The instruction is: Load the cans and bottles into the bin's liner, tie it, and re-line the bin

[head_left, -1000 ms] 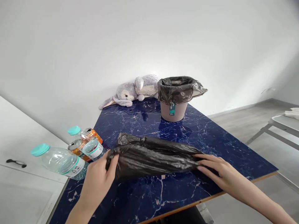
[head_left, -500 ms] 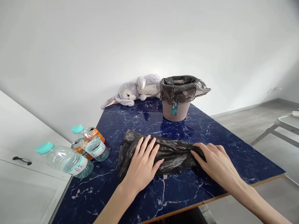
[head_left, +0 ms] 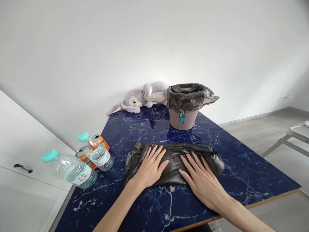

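Note:
A black plastic bag point(head_left: 172, 161) lies folded flat and crinkled on the blue marble-patterned table point(head_left: 154, 206). On its left half rests my left hand point(head_left: 151, 167), palm down with the fingers stretched out. My right hand point(head_left: 201, 177) presses flat on the right half, fingers spread and thumb pointing inward. Neither hand grips the bag. Its right end puffs up a little past my right hand.
Two clear bottles with teal caps, a front bottle point(head_left: 72, 170) and a rear bottle point(head_left: 100, 154), stand at the left edge beside orange cans point(head_left: 84, 156). Behind are a plush rabbit point(head_left: 135, 100) and a pinkish bin point(head_left: 184, 119) lined with a dark bag. A wall closes the back.
My right hand has let go of the bag's gathered right end and moved left, now lying flat on it. The right end has been folded in. My left hand stays about where it was.

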Demonstrator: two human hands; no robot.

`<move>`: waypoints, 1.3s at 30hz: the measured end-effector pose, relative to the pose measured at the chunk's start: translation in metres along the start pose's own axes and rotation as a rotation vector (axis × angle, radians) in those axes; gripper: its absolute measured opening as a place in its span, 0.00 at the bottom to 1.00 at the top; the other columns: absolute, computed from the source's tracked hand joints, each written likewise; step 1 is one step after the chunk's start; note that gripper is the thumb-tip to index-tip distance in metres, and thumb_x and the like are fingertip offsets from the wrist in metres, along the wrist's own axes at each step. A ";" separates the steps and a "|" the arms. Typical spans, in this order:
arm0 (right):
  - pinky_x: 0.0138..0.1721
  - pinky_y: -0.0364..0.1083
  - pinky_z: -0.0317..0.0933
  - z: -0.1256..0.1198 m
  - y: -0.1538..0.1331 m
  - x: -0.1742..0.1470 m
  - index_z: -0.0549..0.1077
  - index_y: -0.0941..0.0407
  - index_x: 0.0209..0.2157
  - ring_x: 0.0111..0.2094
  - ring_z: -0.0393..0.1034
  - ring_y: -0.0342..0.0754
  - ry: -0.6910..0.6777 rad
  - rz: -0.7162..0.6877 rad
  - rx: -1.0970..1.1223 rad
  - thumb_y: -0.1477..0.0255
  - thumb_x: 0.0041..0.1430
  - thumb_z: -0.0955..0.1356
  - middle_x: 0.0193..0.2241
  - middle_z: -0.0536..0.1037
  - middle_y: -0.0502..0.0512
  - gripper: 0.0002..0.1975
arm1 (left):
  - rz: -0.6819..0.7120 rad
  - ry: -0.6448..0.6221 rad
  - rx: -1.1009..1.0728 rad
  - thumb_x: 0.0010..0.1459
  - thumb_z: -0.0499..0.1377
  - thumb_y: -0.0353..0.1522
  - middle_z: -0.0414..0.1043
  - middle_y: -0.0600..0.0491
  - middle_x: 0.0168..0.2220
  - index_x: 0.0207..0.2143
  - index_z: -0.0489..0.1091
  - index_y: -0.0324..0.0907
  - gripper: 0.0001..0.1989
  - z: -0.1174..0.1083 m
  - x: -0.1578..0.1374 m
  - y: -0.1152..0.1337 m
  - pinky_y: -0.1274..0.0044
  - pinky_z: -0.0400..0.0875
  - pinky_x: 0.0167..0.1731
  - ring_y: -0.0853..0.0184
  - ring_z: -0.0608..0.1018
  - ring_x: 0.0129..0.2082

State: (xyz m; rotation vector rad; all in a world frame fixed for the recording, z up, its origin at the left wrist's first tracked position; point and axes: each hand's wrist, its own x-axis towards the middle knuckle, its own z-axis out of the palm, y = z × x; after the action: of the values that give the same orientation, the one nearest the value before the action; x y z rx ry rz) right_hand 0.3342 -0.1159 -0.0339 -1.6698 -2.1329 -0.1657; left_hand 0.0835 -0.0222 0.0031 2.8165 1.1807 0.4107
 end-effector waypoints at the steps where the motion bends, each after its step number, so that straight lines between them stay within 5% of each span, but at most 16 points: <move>1: 0.71 0.69 0.57 0.003 0.004 0.000 0.61 0.56 0.75 0.75 0.54 0.65 -0.008 0.020 -0.001 0.52 0.78 0.57 0.73 0.63 0.60 0.34 | 0.002 -0.002 -0.002 0.79 0.45 0.46 0.51 0.51 0.78 0.78 0.49 0.53 0.30 -0.001 -0.002 -0.006 0.54 0.55 0.75 0.58 0.54 0.78; 12: 0.72 0.63 0.58 0.000 0.027 0.006 0.51 0.45 0.78 0.77 0.45 0.58 -0.162 0.009 0.083 0.51 0.78 0.56 0.77 0.54 0.51 0.33 | -0.118 0.013 0.087 0.78 0.48 0.44 0.53 0.51 0.78 0.77 0.52 0.53 0.29 -0.017 -0.037 -0.066 0.53 0.54 0.75 0.56 0.55 0.78; 20: 0.72 0.64 0.56 -0.003 0.040 0.016 0.55 0.47 0.77 0.77 0.46 0.57 -0.138 -0.073 0.154 0.56 0.79 0.58 0.76 0.57 0.55 0.30 | -0.177 0.220 0.009 0.77 0.49 0.40 0.69 0.45 0.70 0.68 0.68 0.45 0.23 -0.028 -0.044 -0.064 0.53 0.61 0.73 0.55 0.66 0.73; 25: 0.74 0.68 0.52 -0.016 -0.008 0.026 0.71 0.53 0.66 0.76 0.52 0.60 0.024 -0.170 0.185 0.63 0.78 0.63 0.72 0.66 0.59 0.21 | -0.188 0.343 -0.050 0.77 0.50 0.38 0.75 0.46 0.65 0.60 0.72 0.45 0.17 -0.035 -0.043 -0.059 0.53 0.63 0.72 0.56 0.71 0.70; 32: 0.56 0.63 0.77 -0.032 -0.108 0.047 0.74 0.55 0.58 0.69 0.64 0.66 -0.147 -0.287 0.333 0.68 0.66 0.75 0.62 0.77 0.62 0.21 | -0.297 0.471 -0.191 0.78 0.48 0.39 0.79 0.49 0.61 0.55 0.73 0.47 0.16 -0.040 -0.049 -0.058 0.59 0.68 0.68 0.59 0.76 0.66; 39: 0.55 0.66 0.76 -0.011 -0.140 0.064 0.73 0.59 0.61 0.68 0.65 0.71 -0.222 -0.220 0.191 0.67 0.68 0.73 0.65 0.73 0.69 0.23 | -0.341 0.453 -0.174 0.78 0.47 0.41 0.78 0.48 0.61 0.56 0.72 0.47 0.17 -0.039 -0.052 -0.061 0.59 0.69 0.67 0.58 0.76 0.65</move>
State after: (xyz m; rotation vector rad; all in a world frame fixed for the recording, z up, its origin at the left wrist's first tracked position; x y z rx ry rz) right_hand 0.1921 -0.1006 0.0246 -1.3989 -2.4094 0.1625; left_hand -0.0036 -0.0179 0.0195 2.3745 1.5745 1.0983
